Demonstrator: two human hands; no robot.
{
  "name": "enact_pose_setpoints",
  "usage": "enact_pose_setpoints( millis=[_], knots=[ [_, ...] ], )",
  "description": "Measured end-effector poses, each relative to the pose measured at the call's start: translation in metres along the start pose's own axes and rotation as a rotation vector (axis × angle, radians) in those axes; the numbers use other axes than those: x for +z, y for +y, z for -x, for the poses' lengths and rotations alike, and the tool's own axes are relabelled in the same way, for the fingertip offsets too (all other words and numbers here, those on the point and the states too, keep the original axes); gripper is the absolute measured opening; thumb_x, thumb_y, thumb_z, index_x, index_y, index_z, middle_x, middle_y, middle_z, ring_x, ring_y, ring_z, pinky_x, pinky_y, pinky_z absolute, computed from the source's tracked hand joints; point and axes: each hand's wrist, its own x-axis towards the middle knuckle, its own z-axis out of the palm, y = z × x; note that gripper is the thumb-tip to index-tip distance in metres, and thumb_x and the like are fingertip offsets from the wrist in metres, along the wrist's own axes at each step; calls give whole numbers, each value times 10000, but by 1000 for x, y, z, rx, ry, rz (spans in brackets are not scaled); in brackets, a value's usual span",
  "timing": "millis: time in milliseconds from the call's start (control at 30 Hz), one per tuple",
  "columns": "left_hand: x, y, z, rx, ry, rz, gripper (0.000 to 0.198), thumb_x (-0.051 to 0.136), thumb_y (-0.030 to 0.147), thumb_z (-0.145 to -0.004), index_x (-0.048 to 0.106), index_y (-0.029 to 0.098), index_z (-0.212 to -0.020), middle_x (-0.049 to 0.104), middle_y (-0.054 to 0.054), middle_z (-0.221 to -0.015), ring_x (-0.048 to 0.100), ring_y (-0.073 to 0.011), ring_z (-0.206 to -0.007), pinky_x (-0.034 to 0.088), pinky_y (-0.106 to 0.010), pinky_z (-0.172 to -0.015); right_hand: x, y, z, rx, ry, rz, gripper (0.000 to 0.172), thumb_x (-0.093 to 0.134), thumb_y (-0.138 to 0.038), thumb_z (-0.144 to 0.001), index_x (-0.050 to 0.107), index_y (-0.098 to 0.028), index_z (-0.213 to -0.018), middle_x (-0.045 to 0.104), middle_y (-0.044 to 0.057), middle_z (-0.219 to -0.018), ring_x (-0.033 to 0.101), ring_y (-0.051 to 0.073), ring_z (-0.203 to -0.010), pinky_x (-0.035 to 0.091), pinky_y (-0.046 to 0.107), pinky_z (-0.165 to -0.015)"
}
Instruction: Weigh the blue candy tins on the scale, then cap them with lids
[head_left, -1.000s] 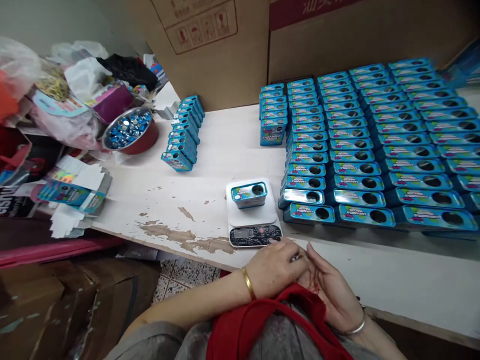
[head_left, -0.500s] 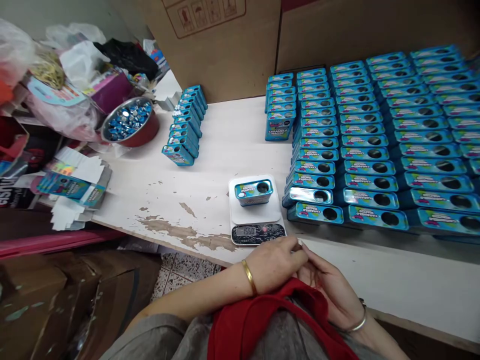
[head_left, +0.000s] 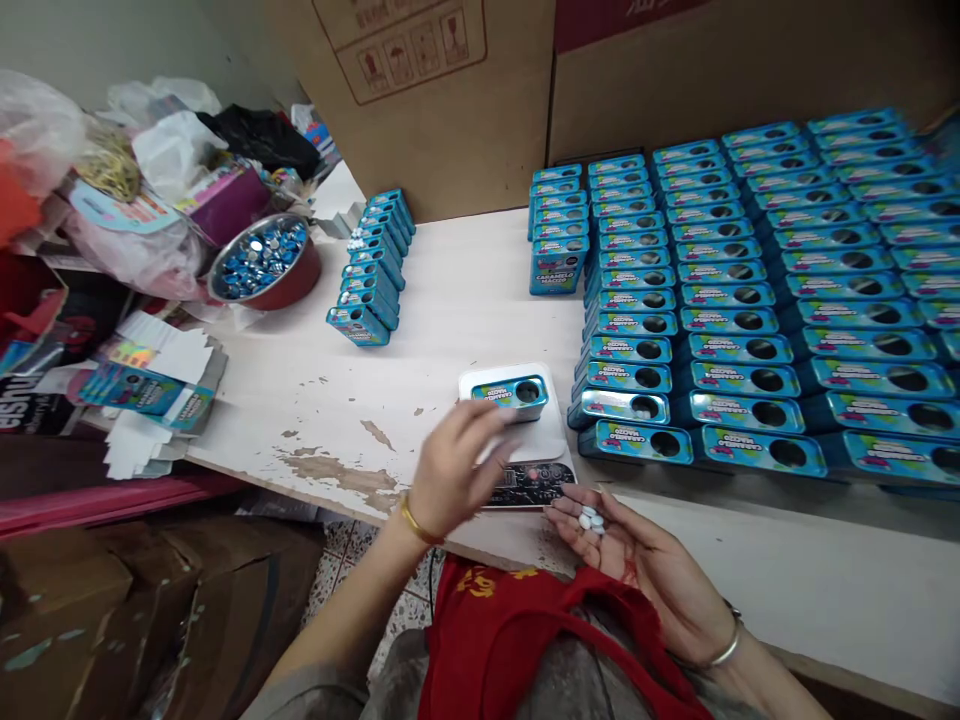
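Note:
My left hand (head_left: 459, 472), with a gold bangle, is over the near left side of a white kitchen scale (head_left: 555, 425). Its fingers are smeared by motion beside a blue candy tin (head_left: 532, 400) that stands upright on the scale. A round dark opening shows in the right end of the tin's top. My right hand (head_left: 637, 565) lies palm up, cupped around several small white candies (head_left: 591, 520), close to the scale's front right corner. The scale's display is partly hidden behind my left hand.
Rows of blue tins (head_left: 739, 320) fill the table's right side. A shorter row of tins (head_left: 360, 327) stands at left, near a metal bowl (head_left: 300, 280) of blue and silver pieces. Flattened cartons (head_left: 142, 385) and bags lie further left. Large cardboard boxes (head_left: 450, 150) stand behind.
My hands were together below the scale. My left hand has moved up and left to the tin, and my right palm has turned open, showing the white candies.

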Motion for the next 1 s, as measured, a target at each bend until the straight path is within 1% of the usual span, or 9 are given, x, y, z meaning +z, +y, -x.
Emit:
enact_pose_setpoints(
  millis=[133, 300, 433, 500, 567, 667, 767, 867, 1000],
  knots=[
    [-22, -23, -20, -78, -155, -96, 193, 523, 266, -878, 553, 174, -1045, 545, -71, -985, 534, -162, -887, 482, -321, -773, 17, -3, -10, -10, -79, 83, 206, 557, -212, -867, 655, -97, -1007, 709, 141, -932, 686, 187, -876, 556, 253, -788],
    [-27, -9, -28, -15, -212, -2, 133, 498, 266, -892, 580, 174, -943, 547, -57, -944, 533, -153, -891, 462, -293, -777, 50, -6, -24, -43, -207, 99, 259, 535, -290, -883, 654, -80, -977, 699, 138, -898, 681, 188, -842, 551, 273, -774],
    [-19, -6, -19, 31, -161, -9, 586, 631, 450, -786, 435, 206, -1281, 486, -127, -1261, 455, -251, -1171, 383, -415, -969, 63, -7, -28, -74, -219, 65, 259, 471, -275, -914, 658, -101, -958, 682, 74, -791, 653, 134, -687, 544, 221, -619],
    [-6, -20, -11, -95, -34, 3, 886, 706, 520, -684, 282, 186, -1387, 409, -166, -1362, 389, -293, -1257, 338, -458, -1020, 60, -7, -30, -81, -165, 69, 245, 464, -246, -916, 661, -99, -929, 671, 61, -755, 635, 114, -644, 527, 190, -570],
    [10, -38, -4, -217, 14, 84, 971, 737, 519, -645, 241, 168, -1402, 436, -175, -1349, 424, -290, -1242, 366, -450, -1004, 54, -7, -33, -79, -121, 73, 225, 482, -229, -907, 662, -92, -908, 673, 71, -758, 636, 110, -639, 522, 178, -561],
    [29, -56, 0, -229, -38, 212, 672, 664, 431, -761, 388, 169, -1316, 592, -128, -1177, 572, -229, -1072, 456, -387, -902, 47, -6, -36, -87, -122, 56, 188, 547, -229, -873, 663, -84, -902, 690, 106, -795, 663, 135, -688, 538, 192, -596],
    [27, -50, -4, 0, -76, 140, 375, 558, 288, -850, 501, 214, -1214, 630, -91, -1144, 590, -201, -1046, 463, -370, -881, 50, -7, -36, -155, -132, -3, 163, 564, -218, -859, 661, -105, -926, 708, 118, -873, 682, 177, -780, 563, 245, -655],
    [11, -37, -6, 240, -77, -103, 338, 540, 221, -845, 544, 271, -1179, 611, -65, -1213, 532, -217, -1152, 393, -423, -973, 59, -9, -33, -240, -105, -103, 180, 521, -200, -881, 650, -143, -992, 708, 93, -988, 674, 177, -871, 573, 289, -738],
    [-2, -29, 0, 301, -37, -296, 317, 521, 208, -857, 567, 311, -1154, 649, -31, -1152, 552, -198, -1121, 335, -429, -1027, 67, -10, -33, -205, -103, -136, 184, 499, -158, -877, 654, -133, -973, 715, 92, -963, 671, 175, -897, 563, 307, -812]
  ],
)
